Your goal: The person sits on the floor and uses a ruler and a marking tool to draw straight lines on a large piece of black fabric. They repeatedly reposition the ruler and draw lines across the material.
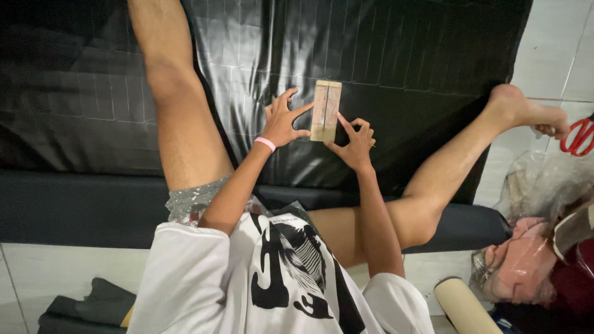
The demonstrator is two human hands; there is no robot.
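I see both hands pressing a wooden block (325, 111) flat onto the black sheet (402, 55), left hand (281, 124) with fingers spread against the block's left edge, right hand (354, 143) with fingertips splayed at its lower right corner.

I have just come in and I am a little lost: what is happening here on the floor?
A person sits on the tiled floor with legs spread around a black plastic sheet. Both hands steady a small wooden block that lies on the sheet: the left hand touches its left edge with spread fingers, and the right hand touches its lower right edge. Red-handled scissors and a cardboard roll lie aside.
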